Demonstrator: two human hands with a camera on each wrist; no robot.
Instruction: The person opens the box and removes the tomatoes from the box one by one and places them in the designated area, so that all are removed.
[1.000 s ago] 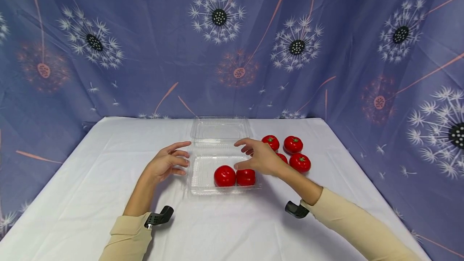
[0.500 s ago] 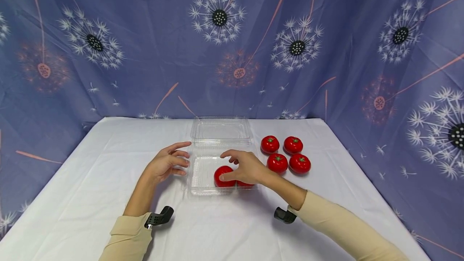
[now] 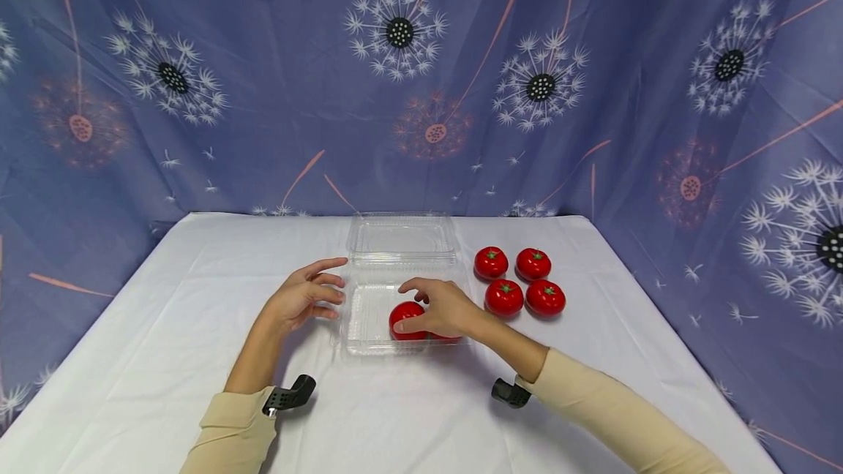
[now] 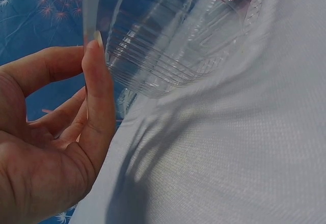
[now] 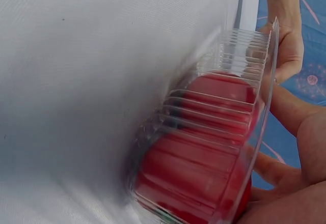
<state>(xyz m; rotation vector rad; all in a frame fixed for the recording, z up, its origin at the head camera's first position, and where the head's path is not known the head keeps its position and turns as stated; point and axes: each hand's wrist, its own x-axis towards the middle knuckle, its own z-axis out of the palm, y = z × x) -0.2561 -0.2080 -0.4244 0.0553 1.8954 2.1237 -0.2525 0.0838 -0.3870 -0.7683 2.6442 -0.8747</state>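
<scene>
A clear plastic clamshell box (image 3: 369,313) lies opened out on the cloth, its lid (image 3: 402,236) at the back. Two shiny red tomatoes sit in the base. My right hand (image 3: 444,307) reaches over the right wall, thumb across the front of the left tomato (image 3: 408,309) and fingers curled behind it. Most of the right tomato (image 3: 446,336) is hidden under that hand; in the right wrist view the near tomato (image 5: 191,175) shows through the ribbed wall. Beside the box's left wall is my left hand (image 3: 299,301), fingers loosely bent and holding nothing.
Several more red tomatoes with green stems stand right of the box, among them a front-left tomato (image 3: 503,298) and a back-right tomato (image 3: 533,264). White cloth (image 3: 165,357) covers the table. A blue dandelion-print curtain (image 3: 283,93) hangs behind and at the sides.
My right hand has moved left and down from above the right tomato onto the left one. The tomatoes beside the box show fully again. My left hand stays in place.
</scene>
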